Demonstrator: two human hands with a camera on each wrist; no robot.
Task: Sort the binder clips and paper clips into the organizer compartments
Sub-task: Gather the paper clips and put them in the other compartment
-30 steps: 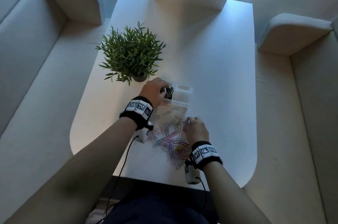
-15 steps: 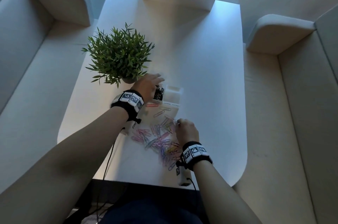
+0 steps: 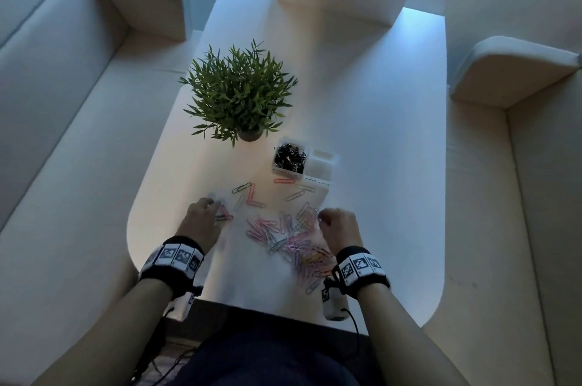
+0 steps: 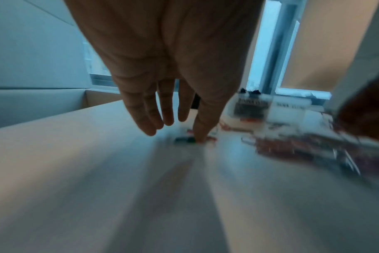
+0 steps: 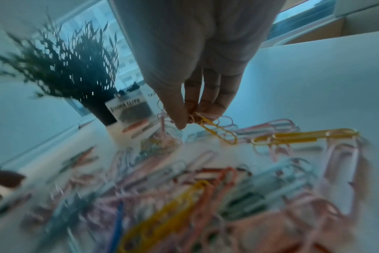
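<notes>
Binder clips (image 3: 289, 156): these sit in the left compartment of the organizer (image 3: 330, 169), the one labelled for them in the right wrist view. I see no binder clips loose on the bench (image 3: 378, 140), so that half of the sort looks finished.

Paper clips (image 3: 283, 234): nearly all are still outside. The main heap lies on the bench in front of you, between your hands, with a few strays (image 3: 296, 195) scattered between the heap and the organizer. The right compartment (image 3: 322, 162) looks empty, or close to it, from the head view.

Your right hand (image 3: 338, 228) has its grip closed: thumb and fingertips (image 5: 180, 118) pinch a small bunch of paper clips, a yellow one (image 5: 218, 131) hanging from it, low over the far edge of the heap.

Your left hand (image 3: 201, 221) has its grip slack, fingers (image 4: 141, 114) extended and holding nothing; one fingertip touches the bench at a dark clip (image 4: 184, 139) among the strays on the left. That view is blurred.

Judgement: about half done. What is left is carrying the paper clips to the right compartment, bunch by bunch.

The plant (image 3: 239, 95) stands just behind the organizer.
</notes>
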